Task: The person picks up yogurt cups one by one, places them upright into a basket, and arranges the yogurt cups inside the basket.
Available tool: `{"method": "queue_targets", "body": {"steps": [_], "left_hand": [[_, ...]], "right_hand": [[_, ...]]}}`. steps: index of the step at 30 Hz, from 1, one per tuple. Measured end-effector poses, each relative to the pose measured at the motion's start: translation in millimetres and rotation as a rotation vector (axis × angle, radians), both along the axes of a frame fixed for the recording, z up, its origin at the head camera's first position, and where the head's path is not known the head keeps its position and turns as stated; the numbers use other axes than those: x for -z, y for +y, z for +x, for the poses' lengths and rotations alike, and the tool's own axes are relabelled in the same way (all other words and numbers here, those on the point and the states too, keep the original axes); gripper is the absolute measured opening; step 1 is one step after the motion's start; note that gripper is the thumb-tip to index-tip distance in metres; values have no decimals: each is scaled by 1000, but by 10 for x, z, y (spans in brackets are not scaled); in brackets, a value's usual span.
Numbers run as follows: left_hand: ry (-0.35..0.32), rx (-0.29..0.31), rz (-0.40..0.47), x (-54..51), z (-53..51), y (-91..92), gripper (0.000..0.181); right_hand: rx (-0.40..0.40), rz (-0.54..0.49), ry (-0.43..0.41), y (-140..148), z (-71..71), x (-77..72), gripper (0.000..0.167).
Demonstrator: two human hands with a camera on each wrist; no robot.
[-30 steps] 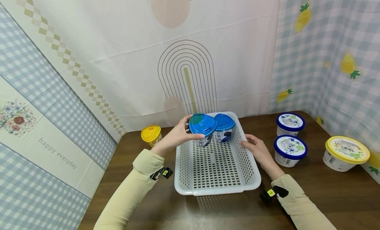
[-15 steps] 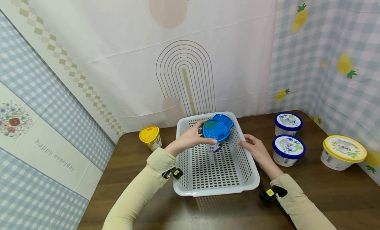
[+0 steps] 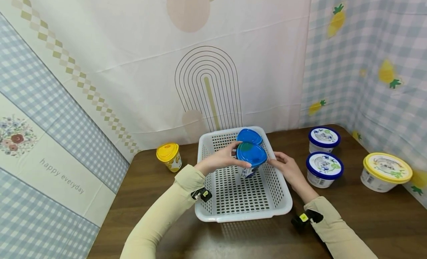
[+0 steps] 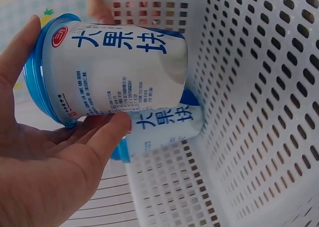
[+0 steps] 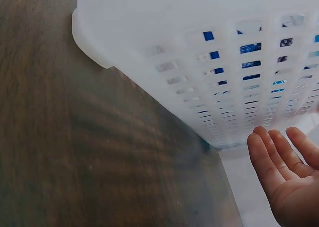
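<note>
My left hand (image 3: 221,158) grips a yogurt cup (image 4: 124,67) with a blue lid, fingers and thumb around it just below the lid. This cup is inside the white plastic basket (image 3: 243,216), by its right wall; whether it touches the floor I cannot tell. Right behind it stands a second blue-lidded cup (image 3: 248,135), partly covered in the head view. My right hand (image 3: 288,170) holds the basket's right wall, thumb over the rim and fingers along the outside.
A yellow-lidded cup (image 3: 169,157) stands on the brown table (image 3: 143,199) left of the basket. On the right are two tubs with dark blue lids, one farther back (image 3: 323,138), one nearer (image 3: 324,170), and a wider yellow-lidded tub (image 3: 385,171). A patterned cloth (image 3: 267,66) hangs behind.
My left hand has carried the held cup rightward and toward me, from beside the second cup to in front of it near the right wall. My right hand stays on the basket.
</note>
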State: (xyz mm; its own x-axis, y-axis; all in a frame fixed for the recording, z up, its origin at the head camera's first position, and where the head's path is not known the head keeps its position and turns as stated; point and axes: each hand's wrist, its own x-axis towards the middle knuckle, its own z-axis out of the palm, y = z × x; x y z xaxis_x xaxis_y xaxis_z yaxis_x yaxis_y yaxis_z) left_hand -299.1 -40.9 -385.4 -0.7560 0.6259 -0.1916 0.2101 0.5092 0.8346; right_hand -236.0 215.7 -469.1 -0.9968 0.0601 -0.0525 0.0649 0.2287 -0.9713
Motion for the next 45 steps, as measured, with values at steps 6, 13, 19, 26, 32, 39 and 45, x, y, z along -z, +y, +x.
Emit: {"method": "queue_targets", "body": {"steps": [6,13,19,26,32,39,45], "left_hand": [[6,10,-42,122,-29,34,103],[-48,-13,-38,193,-41,56,104],[-97,3,19,236,-80,53,102],[-124,27,54,255,-109,34,100],[-172,21,91,276,-128,3,98],[-186,22,78,279,-133,-25,99],[-166,16,10,277,-157,-51,98]], "right_hand": [[0,-2,3,-24,11,-4,55],[17,26,2,-25,6,12,54],[9,-4,4,-25,9,16,54],[1,-18,11,-11,6,15,54],[-2,-27,0,-3,-6,18,55],[-3,-33,-4,-21,-11,12,57],[-1,-27,-9,-12,-13,21,57]]}}
